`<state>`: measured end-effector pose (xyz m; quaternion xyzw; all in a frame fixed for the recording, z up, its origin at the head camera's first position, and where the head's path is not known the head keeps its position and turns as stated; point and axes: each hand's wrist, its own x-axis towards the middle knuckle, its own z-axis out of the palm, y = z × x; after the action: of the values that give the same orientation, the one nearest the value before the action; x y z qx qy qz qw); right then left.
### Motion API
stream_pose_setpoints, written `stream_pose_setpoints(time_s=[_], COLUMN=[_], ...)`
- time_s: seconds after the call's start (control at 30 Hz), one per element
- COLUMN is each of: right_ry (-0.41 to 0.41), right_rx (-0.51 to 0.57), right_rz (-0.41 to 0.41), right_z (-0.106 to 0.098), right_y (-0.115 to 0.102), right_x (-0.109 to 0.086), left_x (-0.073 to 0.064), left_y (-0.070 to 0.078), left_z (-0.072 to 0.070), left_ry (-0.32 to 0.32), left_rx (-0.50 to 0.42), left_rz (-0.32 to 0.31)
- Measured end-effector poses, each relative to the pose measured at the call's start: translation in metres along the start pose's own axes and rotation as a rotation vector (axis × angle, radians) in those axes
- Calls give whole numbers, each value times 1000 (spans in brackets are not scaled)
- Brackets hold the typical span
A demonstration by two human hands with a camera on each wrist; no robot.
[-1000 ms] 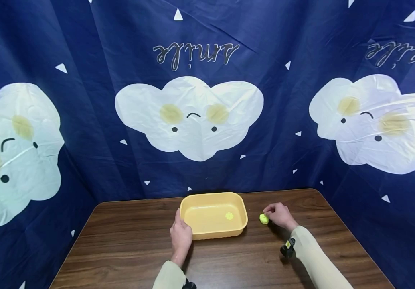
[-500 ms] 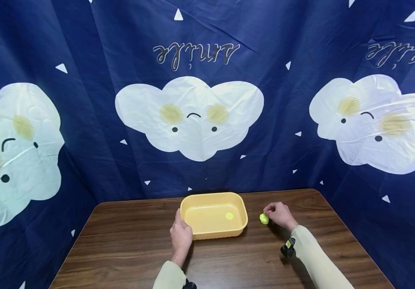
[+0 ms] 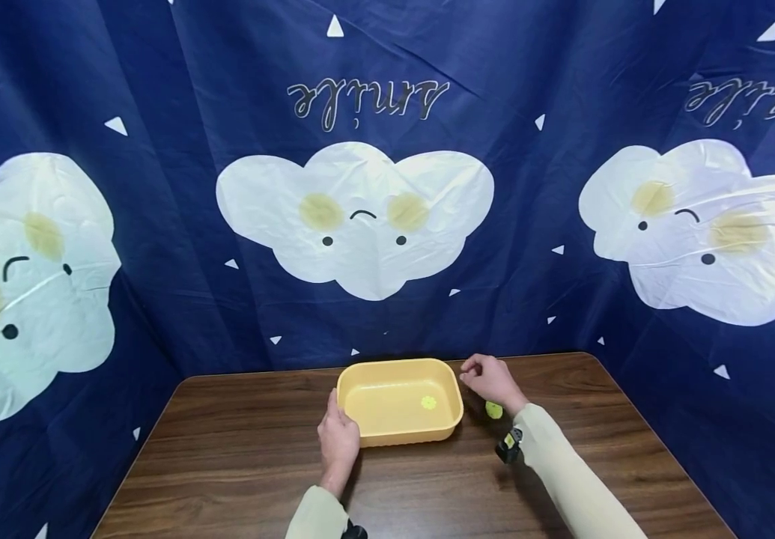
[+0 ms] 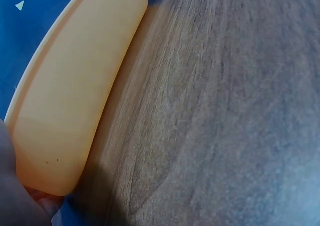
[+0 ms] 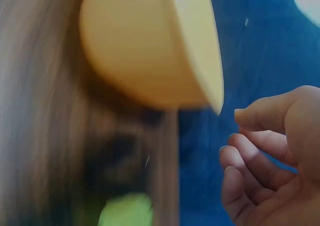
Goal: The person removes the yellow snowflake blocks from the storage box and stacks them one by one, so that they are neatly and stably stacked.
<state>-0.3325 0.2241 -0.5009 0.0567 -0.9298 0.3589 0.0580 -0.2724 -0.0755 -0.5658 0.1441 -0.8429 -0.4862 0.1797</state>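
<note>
A pale yellow rectangular tray (image 3: pixel 394 419) with a raised rim stands at the back middle of the table. My left hand (image 3: pixel 338 442) holds its left end, fingers along the outer wall; the left wrist view shows the tray's front wall (image 4: pixel 75 86) beside the hand. Inside lies a small yellow-green flower-shaped piece (image 3: pixel 429 403). My right hand (image 3: pixel 491 380) hovers just beyond the tray's right rim. In the right wrist view its fingers (image 5: pixel 250 158) are loosely curled, with nothing visible between them. A yellow-green lump (image 3: pixel 493 409) lies on the table under the right wrist, partly hidden.
The brown wood-grain table (image 3: pixel 225 464) ends close behind the tray. A dark blue curtain (image 3: pixel 178 299) with white cloud prints hangs along the back and both sides.
My right hand has left the yellow-green lump and moved left and away from me toward the tray's right rim. The lump stays on the table; my left hand and the tray keep their places.
</note>
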Motion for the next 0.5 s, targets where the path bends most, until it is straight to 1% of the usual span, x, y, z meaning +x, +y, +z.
stream_pose_setpoints(time_s=[0.13,0.27,0.37,0.5], right_ry=[19,27,-10,-80], right_rx=[42,22,-31,-130], right_rz=[-56,-117,-137,-121], right_z=[15,34,47,61], right_y=[-30,-48,-56,-59], right_x=[0,-1,-3,-4], left_x=[0,-1,0,0], left_y=[1,1,1,0], left_z=[0,-1,-1,-1], left_ry=[4,9,8,11], left_rx=[1,4,3,10], left_rz=[7,11,6,13])
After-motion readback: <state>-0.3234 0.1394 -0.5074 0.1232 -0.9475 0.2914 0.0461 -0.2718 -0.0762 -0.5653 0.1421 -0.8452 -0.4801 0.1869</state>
